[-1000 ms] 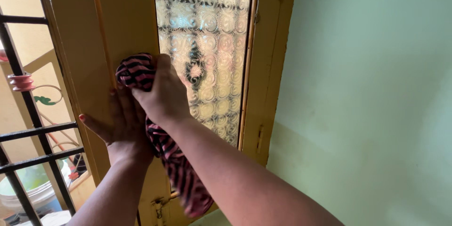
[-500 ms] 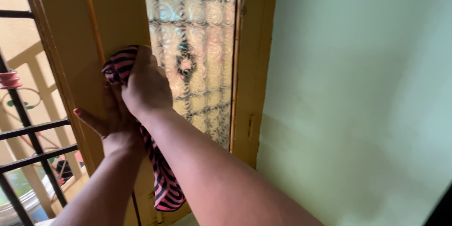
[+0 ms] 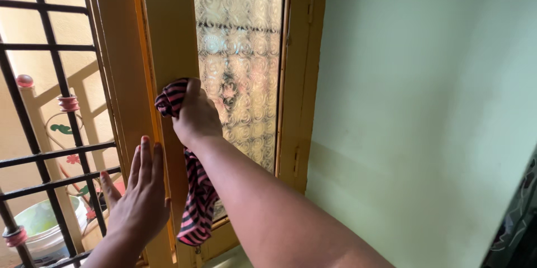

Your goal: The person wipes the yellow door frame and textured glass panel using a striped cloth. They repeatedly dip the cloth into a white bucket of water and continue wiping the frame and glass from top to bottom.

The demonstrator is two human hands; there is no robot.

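My right hand grips a pink and black striped cloth and presses its bunched top against the yellow wooden frame of a window shutter, beside the patterned frosted glass pane. The rest of the cloth hangs down under my forearm. My left hand lies flat, fingers together and pointing up, on the lower part of the same yellow frame, below and left of the cloth.
A black metal window grille stands at the left, with a bucket seen through it outside. A pale green wall fills the right side. A dark patterned object sits at the lower right edge.
My left hand has slid down the frame, away from the cloth. My right hand with the cloth stays on the frame's inner edge. The view shifted, showing more of the grille.
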